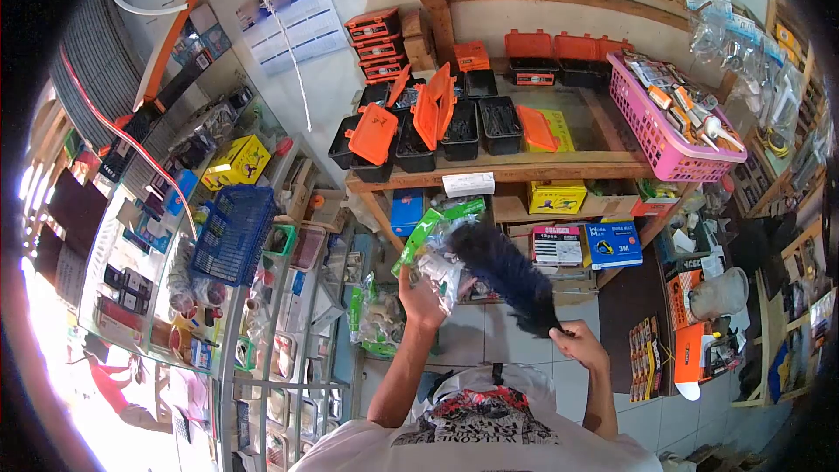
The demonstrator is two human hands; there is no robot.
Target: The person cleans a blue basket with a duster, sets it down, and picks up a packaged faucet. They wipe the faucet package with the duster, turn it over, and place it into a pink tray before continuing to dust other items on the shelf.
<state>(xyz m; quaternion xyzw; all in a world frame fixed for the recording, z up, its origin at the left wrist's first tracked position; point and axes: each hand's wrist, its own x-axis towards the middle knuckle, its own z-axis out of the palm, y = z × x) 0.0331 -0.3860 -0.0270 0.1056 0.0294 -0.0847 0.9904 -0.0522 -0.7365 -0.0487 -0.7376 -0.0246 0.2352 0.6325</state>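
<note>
My right hand (580, 346) is closed round the handle end of a dark, fluffy duster (507, 273). The duster slants up to the left, and its far end overlaps the plastic packets. In my left hand (423, 301) is a clear plastic packet (440, 273) with whitish contents, with a bright green header strip (416, 243) just above the fingers. A second green strip (465, 211) shows behind it, near the duster's tip. More clear packets with green strips (377, 319) hang lower left of my left hand.
A wooden shelf (524, 164) ahead bears black boxes with orange lids (374, 135) and a pink basket (677, 153). Below are a blue 3M box (613, 245) and a yellow box (557, 197). A glass display case with a blue basket (229, 236) stands left. A person (118, 389) shows at lower left.
</note>
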